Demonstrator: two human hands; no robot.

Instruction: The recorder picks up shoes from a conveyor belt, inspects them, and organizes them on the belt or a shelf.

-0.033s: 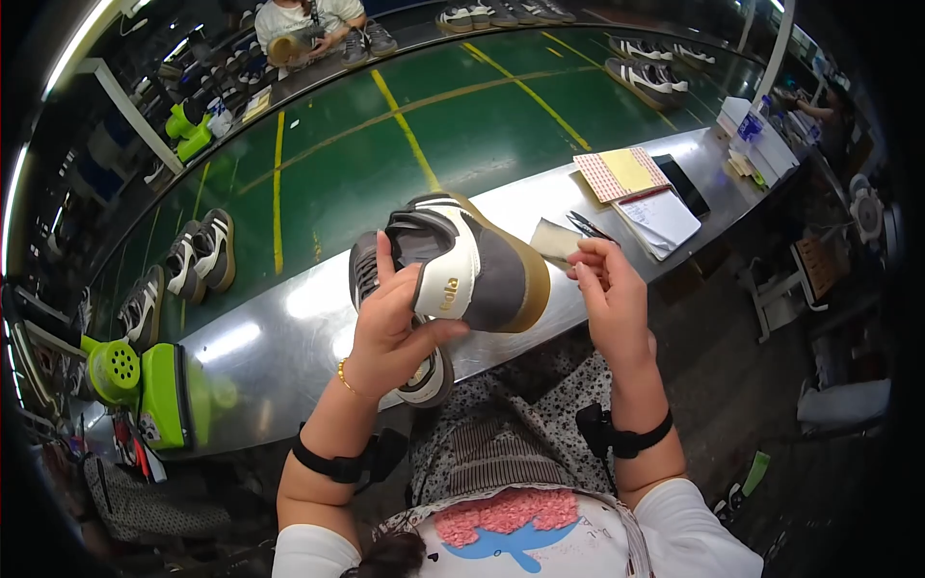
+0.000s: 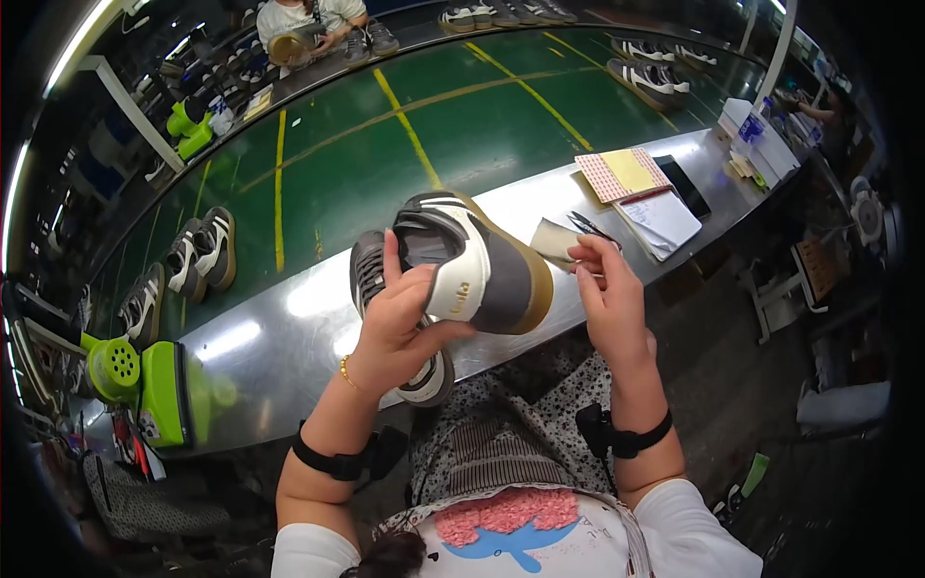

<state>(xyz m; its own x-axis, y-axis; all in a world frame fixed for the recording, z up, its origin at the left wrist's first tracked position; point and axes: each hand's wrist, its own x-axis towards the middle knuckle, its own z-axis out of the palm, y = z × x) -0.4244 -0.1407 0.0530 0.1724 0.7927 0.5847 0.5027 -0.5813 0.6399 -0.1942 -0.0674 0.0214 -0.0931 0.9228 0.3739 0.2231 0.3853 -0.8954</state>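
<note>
My left hand (image 2: 397, 323) grips a grey and white sneaker (image 2: 501, 275) with a gum-coloured sole, fingers in the shoe's opening and thumb against the heel. The sneaker is held tilted above the metal bench, its heel and sole side facing right. A second matching sneaker (image 2: 427, 380) lies beneath it, partly hidden by my hand and the first shoe. To the right, my right hand (image 2: 615, 303) has loosely curled fingers, the thumb apart from them, and nothing visible between. Its fingertips are beside a beige piece of cloth or abrasive (image 2: 553, 240) and small dark-bladed snips (image 2: 590, 225).
A green conveyor belt (image 2: 337, 173) runs behind the metal bench (image 2: 279, 361), carrying sneakers (image 2: 200, 252). Notebooks (image 2: 660, 220) and a dark phone (image 2: 682, 183) lie at right. A lime-green device (image 2: 159, 393) stands at left. Across the belt, another person (image 2: 308, 29) holds a shoe.
The held sneaker has turned slightly and shifted a little to the right with my left hand. My right hand has barely moved.
</note>
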